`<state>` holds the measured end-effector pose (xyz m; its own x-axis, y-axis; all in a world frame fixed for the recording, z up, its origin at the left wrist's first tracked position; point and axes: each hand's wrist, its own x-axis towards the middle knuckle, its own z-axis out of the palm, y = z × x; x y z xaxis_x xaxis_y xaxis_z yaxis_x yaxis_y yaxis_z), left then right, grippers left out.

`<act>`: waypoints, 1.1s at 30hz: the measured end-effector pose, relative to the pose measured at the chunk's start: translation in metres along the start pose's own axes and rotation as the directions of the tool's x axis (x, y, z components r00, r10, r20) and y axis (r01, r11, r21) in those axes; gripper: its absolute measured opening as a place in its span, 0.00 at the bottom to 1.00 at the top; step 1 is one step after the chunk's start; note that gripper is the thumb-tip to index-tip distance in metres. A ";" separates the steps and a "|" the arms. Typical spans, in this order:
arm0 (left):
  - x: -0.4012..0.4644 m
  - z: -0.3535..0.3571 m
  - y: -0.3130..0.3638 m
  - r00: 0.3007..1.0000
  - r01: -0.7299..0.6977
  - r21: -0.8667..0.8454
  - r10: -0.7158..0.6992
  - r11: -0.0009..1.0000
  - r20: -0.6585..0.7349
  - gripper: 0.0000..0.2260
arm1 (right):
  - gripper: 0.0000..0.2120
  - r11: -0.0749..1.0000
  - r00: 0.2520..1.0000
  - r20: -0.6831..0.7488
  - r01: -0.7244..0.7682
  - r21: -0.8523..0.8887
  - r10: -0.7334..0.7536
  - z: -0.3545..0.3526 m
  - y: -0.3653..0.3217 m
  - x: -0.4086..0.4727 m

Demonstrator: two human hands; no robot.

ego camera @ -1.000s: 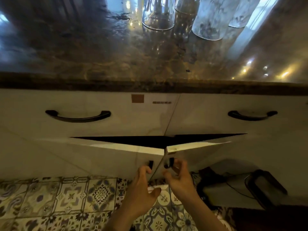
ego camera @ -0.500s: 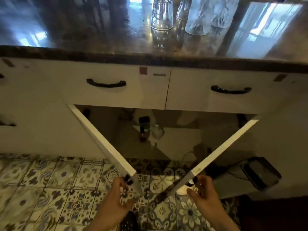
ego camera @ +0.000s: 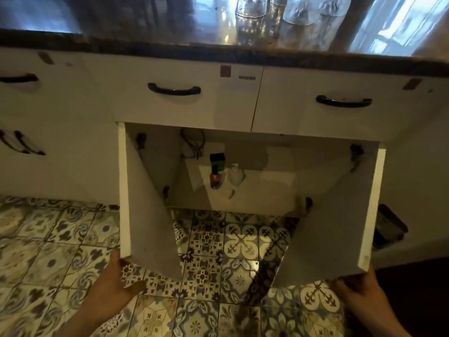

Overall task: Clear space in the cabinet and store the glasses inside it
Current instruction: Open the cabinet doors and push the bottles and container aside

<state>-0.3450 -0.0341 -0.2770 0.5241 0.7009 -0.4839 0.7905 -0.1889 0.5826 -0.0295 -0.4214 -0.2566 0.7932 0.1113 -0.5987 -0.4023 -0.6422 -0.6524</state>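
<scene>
Head view, looking down at the base cabinet (ego camera: 243, 147) under the dark stone countertop (ego camera: 145, 48).

Far left: I see black handles on neighbouring white fronts, patterned floor tiles (ego camera: 48, 239) below.

Left hand (ego camera: 114, 285): it sits at the lower outer corner of the left door (ego camera: 148, 210). Thumb lies along the near side of the door's bottom edge; the other fingers are hidden behind the panel, so I read it as holding the corner but cannot confirm the full wrap. Door stands wide open, inner face toward centre.

Centre: cabinet interior exposed. On the shelf I note a small red bottle (ego camera: 214, 178) with a dark cap, a dark green box (ego camera: 217, 161) just behind it, and a pale clear bottle (ego camera: 235, 175) beside them to the right. Cables hang at the back left. Above, two drawer fronts with black handles.

Glasses (ego camera: 251, 10): on the countertop, top centre-right, several clustered together, partly cropped by the frame edge. None in the cabinet.

Right door (ego camera: 340, 227): also wide open.

Right hand (ego camera: 359, 295): under the right door's lower corner, fingers against its bottom edge; whether they curl round it I cannot tell.
</scene>
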 end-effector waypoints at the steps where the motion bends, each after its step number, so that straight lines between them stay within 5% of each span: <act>1: -0.002 -0.005 -0.008 1.000 0.016 -0.002 -0.016 1.000 -0.021 0.41 | 0.36 1.000 1.000 -0.017 -0.015 -0.017 0.015 -0.001 0.004 0.000; 8: -0.006 -0.040 -0.039 0.987 0.126 -0.023 -0.128 0.992 -0.100 0.37 | 0.46 0.996 0.995 -0.037 -0.090 -0.008 0.090 -0.020 0.040 0.023; 10: -0.010 -0.046 -0.040 0.981 0.129 -0.094 -0.141 0.987 -0.135 0.37 | 0.43 0.993 0.989 -0.098 -0.115 -0.026 0.112 -0.008 0.028 0.008; 13: -0.020 -0.044 -0.038 0.948 0.196 -0.147 -0.226 0.970 -0.227 0.36 | 0.24 0.958 0.969 -0.177 -0.207 -0.197 0.173 0.019 0.012 -0.015; 17: -0.031 -0.014 -0.020 0.863 0.388 -0.173 -0.423 0.905 -0.276 0.32 | 0.24 0.902 0.986 0.061 -0.114 -0.417 0.153 0.078 -0.003 -0.045; 20: -0.032 0.023 0.017 0.947 0.269 -0.029 -0.270 0.963 -0.173 0.31 | 0.24 0.854 0.967 0.256 0.143 -0.500 -0.012 0.114 -0.026 -0.050; 23: -0.023 0.044 0.063 0.978 0.017 0.049 -0.006 0.999 -0.206 0.34 | 0.27 0.786 0.931 0.289 0.346 -0.513 -0.222 0.133 -0.053 -0.043; 28: 0.005 0.057 0.135 0.925 -0.265 0.170 0.300 0.949 -0.232 0.31 | 0.28 0.641 0.850 0.249 0.517 -0.568 -0.465 0.134 -0.100 -0.028; 33: 0.025 0.070 0.179 0.833 -0.416 0.361 0.509 0.835 -0.218 0.30 | 0.29 0.575 0.808 0.226 0.555 -0.601 -0.544 0.116 -0.123 -0.011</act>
<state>-0.1679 -0.0984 -0.2303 0.7700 0.6371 0.0362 0.5558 -0.6975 0.4523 -0.0416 -0.2558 -0.2232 0.7565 0.6107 -0.2339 0.4838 -0.7633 -0.4281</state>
